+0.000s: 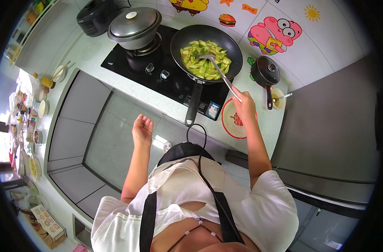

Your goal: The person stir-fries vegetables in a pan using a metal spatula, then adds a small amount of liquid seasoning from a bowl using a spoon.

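My right hand [244,106] is closed around the long metal handle of a spatula [220,70]. Its blade rests among pale green vegetable pieces [198,70] in a black wok [233,43]. The wok sits on the right burner of a black glass gas hob [128,66], and its dark handle points back toward me. My left hand [142,131] hangs in the air in front of the counter, holding nothing, its fingers loosely curled but apart. Below my right hand, a white plate with a red rim [227,119] lies on the counter.
A lidded pot [134,27] occupies the left burner, beside a dark rice cooker [93,19]. Right of the wok are a small lidded black saucepan [265,70] and a bowl with a spoon [279,99]. A grey fridge [330,126] borders the right. Bowls and bottles crowd the left counter [57,168].
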`<state>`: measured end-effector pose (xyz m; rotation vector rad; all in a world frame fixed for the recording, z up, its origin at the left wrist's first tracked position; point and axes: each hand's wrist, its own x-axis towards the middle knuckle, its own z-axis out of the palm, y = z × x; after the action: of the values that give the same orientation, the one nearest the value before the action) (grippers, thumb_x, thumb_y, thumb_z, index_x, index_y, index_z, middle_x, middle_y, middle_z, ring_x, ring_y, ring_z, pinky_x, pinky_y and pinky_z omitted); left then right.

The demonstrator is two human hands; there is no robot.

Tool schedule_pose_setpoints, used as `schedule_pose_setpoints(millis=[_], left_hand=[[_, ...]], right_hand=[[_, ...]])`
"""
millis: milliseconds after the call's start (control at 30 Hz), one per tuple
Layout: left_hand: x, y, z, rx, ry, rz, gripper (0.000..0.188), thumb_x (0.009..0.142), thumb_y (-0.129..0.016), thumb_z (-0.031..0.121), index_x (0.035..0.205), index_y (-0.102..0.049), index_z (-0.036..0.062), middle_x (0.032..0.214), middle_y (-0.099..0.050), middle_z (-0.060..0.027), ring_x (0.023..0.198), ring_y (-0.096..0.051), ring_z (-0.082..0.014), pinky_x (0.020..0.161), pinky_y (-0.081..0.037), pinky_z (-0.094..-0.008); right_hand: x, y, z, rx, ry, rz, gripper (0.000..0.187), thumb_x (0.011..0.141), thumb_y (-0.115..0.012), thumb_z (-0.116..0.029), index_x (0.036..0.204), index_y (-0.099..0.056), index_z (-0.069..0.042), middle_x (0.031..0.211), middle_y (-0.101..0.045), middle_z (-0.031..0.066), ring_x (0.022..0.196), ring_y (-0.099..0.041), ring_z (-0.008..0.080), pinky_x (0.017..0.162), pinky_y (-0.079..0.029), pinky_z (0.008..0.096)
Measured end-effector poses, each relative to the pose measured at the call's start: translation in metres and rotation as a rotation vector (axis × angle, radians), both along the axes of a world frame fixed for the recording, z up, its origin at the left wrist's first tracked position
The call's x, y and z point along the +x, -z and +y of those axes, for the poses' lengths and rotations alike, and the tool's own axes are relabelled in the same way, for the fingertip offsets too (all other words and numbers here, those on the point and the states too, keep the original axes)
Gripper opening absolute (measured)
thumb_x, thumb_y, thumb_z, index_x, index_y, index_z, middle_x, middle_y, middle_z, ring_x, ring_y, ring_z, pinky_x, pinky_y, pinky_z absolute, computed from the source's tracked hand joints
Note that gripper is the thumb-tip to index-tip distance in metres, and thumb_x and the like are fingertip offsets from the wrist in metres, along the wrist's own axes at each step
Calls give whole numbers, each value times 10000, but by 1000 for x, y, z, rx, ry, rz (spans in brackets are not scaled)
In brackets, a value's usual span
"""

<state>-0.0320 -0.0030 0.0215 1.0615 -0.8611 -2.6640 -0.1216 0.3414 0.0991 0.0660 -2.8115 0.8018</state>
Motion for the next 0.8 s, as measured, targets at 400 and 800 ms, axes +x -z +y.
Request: schedule_pose_setpoints(millis=[400,800], left_hand=[[3,5,0,13,-3,-3,155,841,-528,176,962,-556,84,812,-567,-4,735,-567,-130,690,-494,-270],[5,11,-3,20,-17,-6,152,837,-533,172,957,-560,83,813,-562,-6,734,-563,-136,690,-492,-278]], right_hand=[[32,-47,21,137,36,-88,334,777,-582,-154,1106,-586,-208,729,-498,117,695,-545,284,641,-432,373],[24,-51,26,-49,101,-61,320,789,-584,-168,1107,-588,-203,749,-519,118,675,-534,256,621,-418,341]])
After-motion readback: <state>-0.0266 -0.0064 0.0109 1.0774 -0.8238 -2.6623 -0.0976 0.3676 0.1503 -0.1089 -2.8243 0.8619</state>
